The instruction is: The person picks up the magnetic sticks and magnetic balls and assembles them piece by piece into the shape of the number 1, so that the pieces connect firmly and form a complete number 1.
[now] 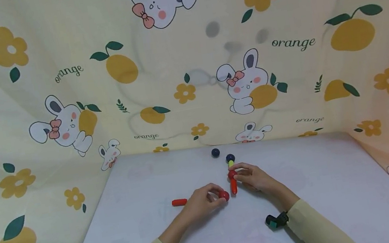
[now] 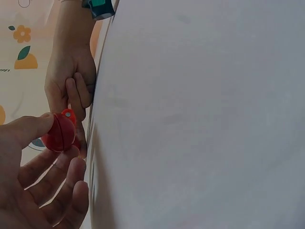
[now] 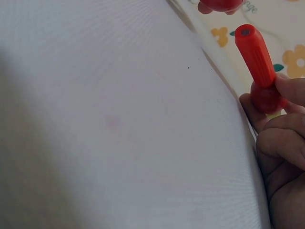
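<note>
Between its thumb and fingertips my left hand [image 1: 201,202] pinches a red ball [image 1: 224,195], which shows a dark seam in the left wrist view. Just to the right, my right hand [image 1: 255,177] pinches another red ball [image 1: 232,174] that is part of a short chain. From that ball a red rod [image 1: 234,186] points toward me, its end face with a grey dot showing in the right wrist view. A yellow-green rod [image 1: 231,163] extends away from it to a dark blue ball [image 1: 230,157]. The two red balls are close but apart.
A loose dark blue ball [image 1: 215,152] lies near the back edge of the white table [image 1: 140,235]. Left of my left hand lies another red rod [image 1: 179,202], partly hidden by it. A patterned cloth [image 1: 166,48] hangs around the back and sides.
</note>
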The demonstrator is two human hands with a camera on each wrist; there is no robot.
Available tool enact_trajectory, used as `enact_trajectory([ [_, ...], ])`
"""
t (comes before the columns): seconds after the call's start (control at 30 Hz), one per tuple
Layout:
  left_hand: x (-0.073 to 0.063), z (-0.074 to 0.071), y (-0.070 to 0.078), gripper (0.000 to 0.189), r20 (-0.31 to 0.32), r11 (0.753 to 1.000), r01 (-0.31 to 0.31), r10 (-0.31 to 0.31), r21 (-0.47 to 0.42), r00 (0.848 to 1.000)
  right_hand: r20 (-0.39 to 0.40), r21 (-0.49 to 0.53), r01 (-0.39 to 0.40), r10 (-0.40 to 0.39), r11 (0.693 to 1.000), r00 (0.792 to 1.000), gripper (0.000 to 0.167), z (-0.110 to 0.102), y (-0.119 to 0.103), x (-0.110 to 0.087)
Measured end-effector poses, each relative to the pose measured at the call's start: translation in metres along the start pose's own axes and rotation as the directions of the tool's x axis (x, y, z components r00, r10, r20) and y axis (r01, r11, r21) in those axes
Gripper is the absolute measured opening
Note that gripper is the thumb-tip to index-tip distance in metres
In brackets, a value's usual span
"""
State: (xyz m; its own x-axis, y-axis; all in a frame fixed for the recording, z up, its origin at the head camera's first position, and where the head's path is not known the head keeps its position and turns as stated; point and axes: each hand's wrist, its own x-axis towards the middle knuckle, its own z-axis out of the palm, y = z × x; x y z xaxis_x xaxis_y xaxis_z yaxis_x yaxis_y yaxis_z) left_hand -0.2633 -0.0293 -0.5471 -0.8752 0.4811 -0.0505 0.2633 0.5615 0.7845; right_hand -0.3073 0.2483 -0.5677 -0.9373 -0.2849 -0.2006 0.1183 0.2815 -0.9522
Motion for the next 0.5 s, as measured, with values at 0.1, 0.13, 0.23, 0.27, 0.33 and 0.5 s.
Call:
enact_trajectory([
  [0.1,-0.0011,0.0017,-0.001,0.029,0.012,1.0,0.01,-0.01,-0.005,1.0,0.006,0.019,0.007,-0.007,1.0,1.0,0.044,0.0003,0.0005,0.0003],
  [0.13,-0.0015,0.0022,-0.0013,0.029,0.016,1.0,0.014,-0.013,-0.005,1.0,0.008,0.022,0.008,-0.009,1.0,1.0,0.045,0.0004,0.0006,0.0004],
  [0.23,-0.003,0.0036,-0.002,0.028,0.026,0.999,0.031,-0.031,-0.008,0.999,0.008,0.027,0.004,-0.005,1.0,1.0,0.045,0.0008,0.0007,0.0005],
  [0.27,-0.0033,0.0042,-0.002,0.028,0.03,0.999,0.036,-0.036,-0.013,0.999,0.007,0.023,0.005,-0.005,1.0,1.0,0.045,0.0009,0.0006,0.0003],
  [0.33,-0.0039,0.0054,-0.0011,0.029,0.034,0.999,0.04,-0.039,-0.024,0.999,0.005,0.017,0.005,-0.005,1.0,1.0,0.045,0.001,0.0002,0.0],
  [0.5,-0.0039,0.0096,0.0013,0.029,0.04,0.999,0.038,-0.037,-0.031,0.999,0.001,0.013,0.009,-0.009,1.0,1.0,0.045,0.0012,-0.0003,-0.0005],
])
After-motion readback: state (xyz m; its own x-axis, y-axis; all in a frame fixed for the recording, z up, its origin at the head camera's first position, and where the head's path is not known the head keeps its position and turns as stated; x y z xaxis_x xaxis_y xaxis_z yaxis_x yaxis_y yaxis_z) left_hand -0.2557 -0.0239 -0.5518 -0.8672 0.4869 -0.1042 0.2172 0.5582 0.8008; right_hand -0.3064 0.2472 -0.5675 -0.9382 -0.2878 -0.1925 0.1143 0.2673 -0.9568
